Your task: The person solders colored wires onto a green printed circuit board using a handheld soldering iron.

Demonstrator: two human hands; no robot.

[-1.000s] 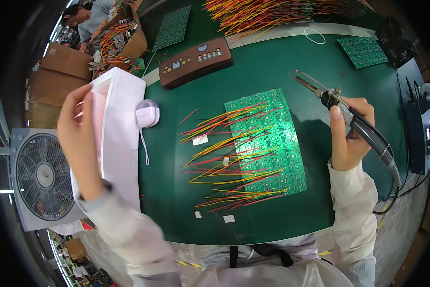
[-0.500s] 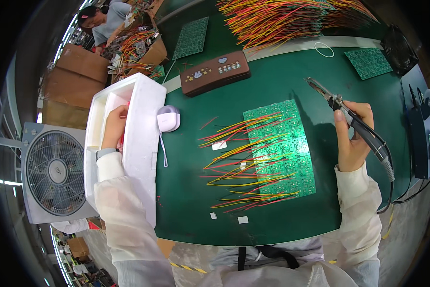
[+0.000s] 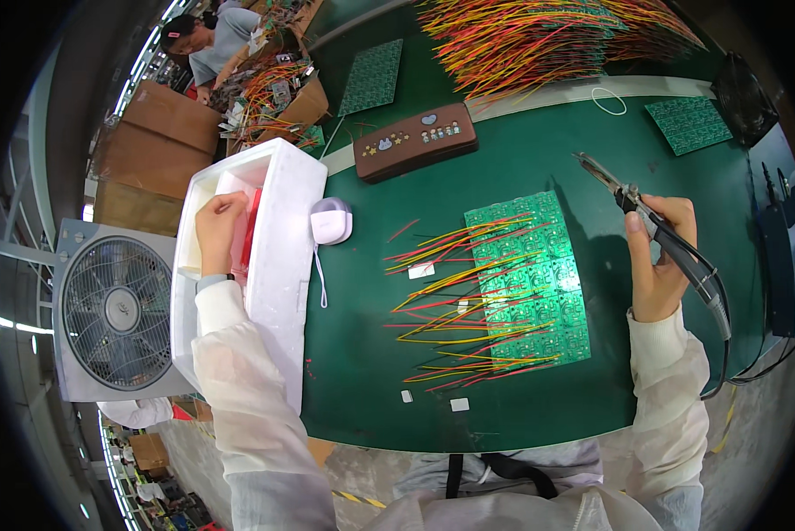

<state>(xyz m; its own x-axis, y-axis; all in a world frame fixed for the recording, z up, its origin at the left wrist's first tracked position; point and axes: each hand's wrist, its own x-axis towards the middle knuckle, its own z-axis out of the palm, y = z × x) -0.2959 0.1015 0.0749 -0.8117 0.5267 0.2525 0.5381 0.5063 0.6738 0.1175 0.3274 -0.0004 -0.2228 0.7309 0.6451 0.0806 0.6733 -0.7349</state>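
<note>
My left hand is inside the white foam box on the left, its fingers pinched together. Anything between the fingertips is too small or hidden to make out. Red wires lie in the box right beside that hand. My right hand is wrapped round a soldering iron, whose metal tip points up and left above the table. Between the hands lies a green circuit board panel; red and yellow wires stick out from it to the left.
A brown pencil case and a small lilac-white case with a strap rest near the box. Bundled wires are heaped at the back. More panels, a fan and a co-worker are around.
My left hand has shifted a little left within the box, baring more of the red wires. The whole view has shifted slightly. My right hand keeps its hold on the soldering iron.
</note>
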